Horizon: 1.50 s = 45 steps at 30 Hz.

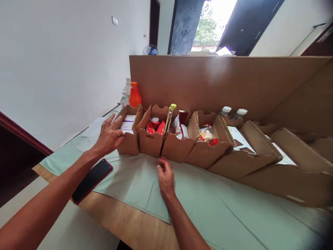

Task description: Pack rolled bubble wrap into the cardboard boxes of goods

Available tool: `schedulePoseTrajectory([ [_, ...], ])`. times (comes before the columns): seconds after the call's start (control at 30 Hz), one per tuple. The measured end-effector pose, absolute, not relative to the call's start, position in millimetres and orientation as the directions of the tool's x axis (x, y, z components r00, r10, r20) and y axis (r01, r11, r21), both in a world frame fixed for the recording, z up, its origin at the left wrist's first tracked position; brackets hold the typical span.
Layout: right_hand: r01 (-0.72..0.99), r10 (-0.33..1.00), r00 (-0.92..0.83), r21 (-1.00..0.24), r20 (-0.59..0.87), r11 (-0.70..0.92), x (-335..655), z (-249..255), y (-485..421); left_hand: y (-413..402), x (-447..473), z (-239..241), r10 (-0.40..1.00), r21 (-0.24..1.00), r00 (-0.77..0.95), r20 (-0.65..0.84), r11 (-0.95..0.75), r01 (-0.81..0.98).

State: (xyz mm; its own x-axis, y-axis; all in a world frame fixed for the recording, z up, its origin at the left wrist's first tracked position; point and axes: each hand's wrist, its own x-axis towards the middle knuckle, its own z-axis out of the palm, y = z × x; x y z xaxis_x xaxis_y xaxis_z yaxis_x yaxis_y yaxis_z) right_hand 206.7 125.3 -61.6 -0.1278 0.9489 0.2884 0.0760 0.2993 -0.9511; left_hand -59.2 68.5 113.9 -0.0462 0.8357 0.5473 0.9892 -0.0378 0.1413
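My left hand (108, 135) is at the leftmost cardboard box (128, 145), its fingers spread over the box's left side and front edge. Inside that box sit white packs with purple lines (127, 125). Whether the fingertips press on the box I cannot tell. My right hand (165, 177) rests on the green cloth (135, 180) just in front of the boxes, fingers loosely bent and apart, holding nothing. Closest to it are a box of red packets (156, 127) and a box with a white-and-red packet (179, 126).
Further right, one box holds a packaged snack (207, 133), another a white printed carton (240, 139). An orange bottle (134, 95) stands behind the row at left. A tall cardboard panel (197, 80) rises at the back. A phone (92, 180) lies near the table's front-left edge.
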Motion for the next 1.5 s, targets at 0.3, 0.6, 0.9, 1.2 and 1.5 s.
schedulePoseTrajectory([
  [0.3,0.112,0.94,-0.132,-0.937,0.316,0.331,207.5,-58.3,124.0,-13.8,19.0,137.2,0.728,0.307,-0.053,0.683,-0.221,0.926],
  [0.6,0.14,0.939,-0.129,-0.932,0.319,0.335,207.8,-57.6,125.9,-60.6,-68.7,47.4,0.818,0.221,-0.563,0.117,0.531,0.818],
  [0.9,0.157,0.947,-0.134,-0.937,0.293,0.312,207.6,-62.7,132.4,-65.4,-75.3,25.1,0.804,0.168,-0.595,-0.01,0.588,0.792],
  [1.2,0.156,0.949,-0.141,-0.94,0.282,0.303,207.1,-56.7,127.2,-63.0,-128.7,43.5,0.725,0.337,-0.687,0.06,0.633,0.697],
  [1.5,0.132,0.937,-0.25,-0.951,0.242,0.281,194.4,-33.1,67.1,40.3,-101.0,52.0,0.717,0.87,-0.653,0.243,0.136,0.473],
])
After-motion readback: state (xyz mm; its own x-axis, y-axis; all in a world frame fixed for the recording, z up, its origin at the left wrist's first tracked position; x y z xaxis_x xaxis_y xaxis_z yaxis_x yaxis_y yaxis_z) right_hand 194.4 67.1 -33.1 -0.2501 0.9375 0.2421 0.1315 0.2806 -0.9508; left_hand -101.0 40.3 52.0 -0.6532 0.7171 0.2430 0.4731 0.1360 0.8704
